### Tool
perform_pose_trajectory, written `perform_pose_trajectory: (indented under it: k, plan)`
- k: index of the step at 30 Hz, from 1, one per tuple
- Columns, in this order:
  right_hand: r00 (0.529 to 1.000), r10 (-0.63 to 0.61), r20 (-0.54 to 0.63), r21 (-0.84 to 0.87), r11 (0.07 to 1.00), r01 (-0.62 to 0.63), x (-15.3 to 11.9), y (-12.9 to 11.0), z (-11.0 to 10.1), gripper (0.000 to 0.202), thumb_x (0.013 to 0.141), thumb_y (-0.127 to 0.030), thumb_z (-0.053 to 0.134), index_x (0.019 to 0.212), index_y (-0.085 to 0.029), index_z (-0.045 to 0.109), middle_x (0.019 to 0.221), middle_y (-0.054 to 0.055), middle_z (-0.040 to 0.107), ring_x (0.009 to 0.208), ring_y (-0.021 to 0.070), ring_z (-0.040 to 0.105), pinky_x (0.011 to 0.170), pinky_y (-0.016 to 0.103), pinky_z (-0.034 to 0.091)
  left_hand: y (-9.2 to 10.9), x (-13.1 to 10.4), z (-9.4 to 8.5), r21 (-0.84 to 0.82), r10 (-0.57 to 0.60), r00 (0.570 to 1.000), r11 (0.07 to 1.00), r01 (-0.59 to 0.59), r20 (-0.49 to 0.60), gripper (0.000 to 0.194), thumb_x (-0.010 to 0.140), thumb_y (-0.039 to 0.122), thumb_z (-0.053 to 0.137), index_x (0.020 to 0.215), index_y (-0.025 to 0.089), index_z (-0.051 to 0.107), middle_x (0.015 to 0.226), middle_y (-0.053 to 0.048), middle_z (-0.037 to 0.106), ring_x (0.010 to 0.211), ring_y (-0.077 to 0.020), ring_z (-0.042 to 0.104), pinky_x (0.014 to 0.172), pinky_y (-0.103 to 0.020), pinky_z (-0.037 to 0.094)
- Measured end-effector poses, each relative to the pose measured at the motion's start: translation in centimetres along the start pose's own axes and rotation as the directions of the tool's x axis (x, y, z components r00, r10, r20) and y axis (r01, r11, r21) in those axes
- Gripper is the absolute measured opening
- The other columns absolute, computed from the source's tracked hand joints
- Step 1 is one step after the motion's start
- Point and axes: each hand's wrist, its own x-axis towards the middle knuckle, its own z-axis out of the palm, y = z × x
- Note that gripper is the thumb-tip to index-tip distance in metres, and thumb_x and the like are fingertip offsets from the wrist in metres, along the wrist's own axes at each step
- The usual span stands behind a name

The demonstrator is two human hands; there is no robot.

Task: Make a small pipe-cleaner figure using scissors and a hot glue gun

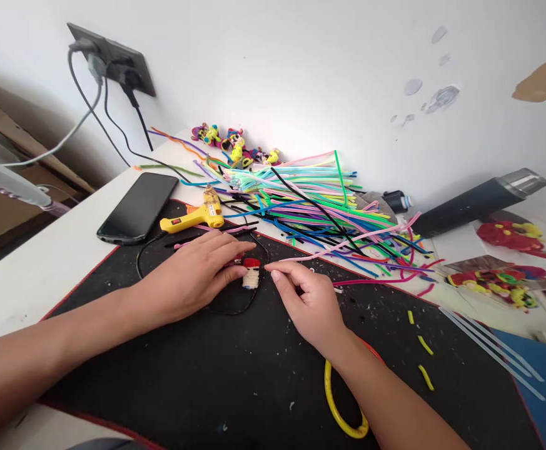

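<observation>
My left hand (202, 269) rests low over the black mat, thumb and fingers closed on a small red-and-cream pipe-cleaner piece (251, 279). Part of that piece is covered by the fingers. Just to its right, my right hand (308, 300) pinches one end of a pink pipe cleaner (319, 254) between thumb and forefinger. The rest of the pink strand runs back over the pile of coloured pipe cleaners (301, 194). A small gap separates the two hands.
Behind my left hand lie a yellow glue gun (195, 219) and a black phone (137, 207). Finished pipe-cleaner figures (235, 147) sit by the wall. A dark flask (474, 203) leans at right. Glue sticks (493, 350), yellow snippets (425, 377) and a yellow loop (336, 406) lie nearer.
</observation>
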Motion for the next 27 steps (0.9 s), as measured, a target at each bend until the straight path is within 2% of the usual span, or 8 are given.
perform_pose_trajectory:
  k: [4, 6, 9, 12, 17, 20, 27]
  plan:
    - [0.997, -0.058, 0.042, -0.007, 0.998, 0.058, -0.3, -0.1, 0.0, 0.026, 0.106, -0.029, 0.056, 0.113, -0.024, 0.081, 0.089, 0.002, 0.083, 0.061, 0.0142, 0.069, 0.062, 0.025, 0.051, -0.8, 1.2, -1.5, 0.066, 0.012, 0.999, 0.998, -0.009, -0.042, 0.041, 0.111, 0.030, 0.038, 0.134, 0.023, 0.071, 0.120, -0.012, 0.071, 0.112, -0.0280, 0.066, 0.099, -0.042, 0.054]
    - [0.991, -0.114, 0.077, -0.012, 0.993, 0.115, -0.5, -0.1, 0.1, 0.026, 0.106, -0.027, 0.057, 0.115, -0.025, 0.081, 0.099, 0.002, 0.085, 0.070, 0.0153, 0.075, 0.068, 0.025, 0.054, -1.2, 2.0, -2.0, 0.143, 0.056, 0.998, 0.988, -0.055, 0.000, 0.045, 0.108, 0.021, 0.036, 0.135, 0.025, 0.072, 0.115, -0.011, 0.070, 0.106, -0.0267, 0.066, 0.092, -0.039, 0.055]
    - [0.975, -0.176, 0.132, -0.043, 0.982, 0.183, -0.7, -0.1, 0.3, 0.026, 0.106, -0.026, 0.057, 0.119, -0.026, 0.080, 0.106, 0.002, 0.086, 0.082, 0.0175, 0.081, 0.075, 0.026, 0.057, -1.7, 3.1, -2.1, 0.237, 0.123, 0.984, 0.960, -0.151, 0.129, 0.048, 0.103, 0.013, 0.041, 0.137, 0.028, 0.072, 0.110, -0.010, 0.067, 0.102, -0.0258, 0.065, 0.088, -0.037, 0.054]
    - [0.965, -0.198, 0.172, -0.081, 0.973, 0.215, -0.8, 0.0, 0.4, 0.028, 0.106, -0.026, 0.058, 0.123, -0.028, 0.080, 0.112, 0.002, 0.086, 0.090, 0.0191, 0.083, 0.080, 0.027, 0.059, -2.3, 3.9, -1.9, 0.275, 0.158, 0.967, 0.938, -0.211, 0.202, 0.040, 0.103, 0.017, 0.047, 0.131, 0.027, 0.074, 0.106, -0.009, 0.065, 0.100, -0.0256, 0.065, 0.088, -0.035, 0.053]
    - [0.957, -0.195, 0.216, -0.140, 0.964, 0.228, -0.7, 0.1, 0.4, 0.028, 0.107, -0.027, 0.059, 0.126, -0.030, 0.078, 0.112, 0.000, 0.086, 0.091, 0.0189, 0.083, 0.079, 0.027, 0.058, -3.1, 4.9, -1.8, 0.242, 0.181, 0.959, 0.942, -0.233, 0.218, 0.033, 0.106, 0.026, 0.046, 0.098, 0.022, 0.078, 0.096, -0.008, 0.067, 0.090, -0.0237, 0.063, 0.084, -0.034, 0.052]
    - [0.958, -0.183, 0.220, -0.137, 0.967, 0.216, -0.6, 0.0, 0.3, 0.028, 0.106, -0.026, 0.059, 0.126, -0.031, 0.078, 0.111, -0.001, 0.086, 0.091, 0.0193, 0.083, 0.077, 0.027, 0.057, -3.1, 5.4, -2.4, 0.203, 0.170, 0.966, 0.956, -0.210, 0.195, 0.032, 0.105, 0.027, 0.047, 0.091, 0.022, 0.075, 0.092, -0.007, 0.070, 0.088, -0.0235, 0.064, 0.084, -0.035, 0.051]
    - [0.960, -0.168, 0.226, -0.135, 0.970, 0.202, -0.6, 0.0, 0.4, 0.027, 0.106, -0.026, 0.060, 0.126, -0.029, 0.077, 0.116, 0.000, 0.085, 0.097, 0.0216, 0.083, 0.081, 0.030, 0.059, -2.6, 6.2, -5.0, 0.127, 0.055, 0.998, 0.990, -0.055, 0.004, 0.032, 0.104, 0.037, 0.047, 0.092, 0.022, 0.072, 0.093, -0.006, 0.074, 0.090, -0.0232, 0.067, 0.083, -0.035, 0.050]
